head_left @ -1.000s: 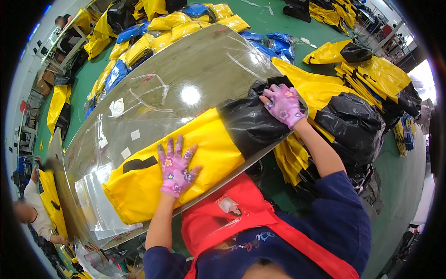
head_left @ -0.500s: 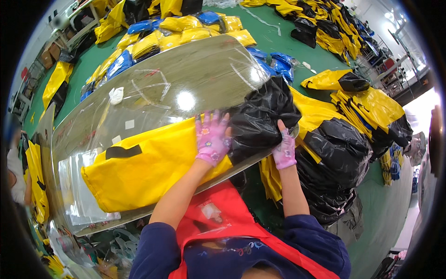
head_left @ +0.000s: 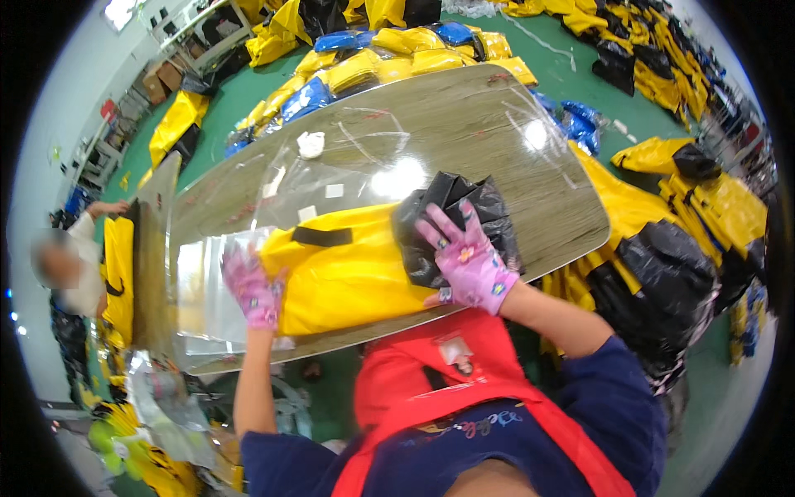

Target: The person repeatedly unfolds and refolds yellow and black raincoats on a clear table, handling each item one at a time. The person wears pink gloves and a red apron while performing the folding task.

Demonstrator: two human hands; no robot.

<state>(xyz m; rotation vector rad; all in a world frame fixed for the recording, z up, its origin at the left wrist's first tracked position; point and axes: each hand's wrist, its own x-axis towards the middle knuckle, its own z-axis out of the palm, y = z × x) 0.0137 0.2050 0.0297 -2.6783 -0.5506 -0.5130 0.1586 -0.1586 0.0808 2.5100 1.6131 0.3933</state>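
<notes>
- The crinkly black plastic end point(head_left: 493, 217) sticks out to the right half a second ago, and now it is turned in toward the yellow part. The left hand point(head_left: 252, 286) has gone from the middle to the left end, and the right hand point(head_left: 470, 258) has gone from beside the black end to the top of it.
- The shiny yellow bag point(head_left: 348, 277) lies flat near the front edge of the shiny brown wood-look table point(head_left: 563, 207), with a short black strip point(head_left: 322, 237) on it.
- The right hand, in a pink flowery glove, has its fingers spread on the black end, with its thumb out to the side.
- The left hand, in the same kind of glove, is at the bag's left end with its thumb held apart. It is blurry, so I cannot tell if it pinches anything.
- Done, I think: the yellow part is long and neat, and the black end is brought in.
- Left, I think: the black end is puffy and not pressed flat (it looks like a squashed balloon).
- The see-through plastic sheets point(head_left: 203, 290) lie by the left hand, and the bag is not inside one.
- Packed yellow and blue bundles point(head_left: 356, 74) sit past the table's far edge.
</notes>
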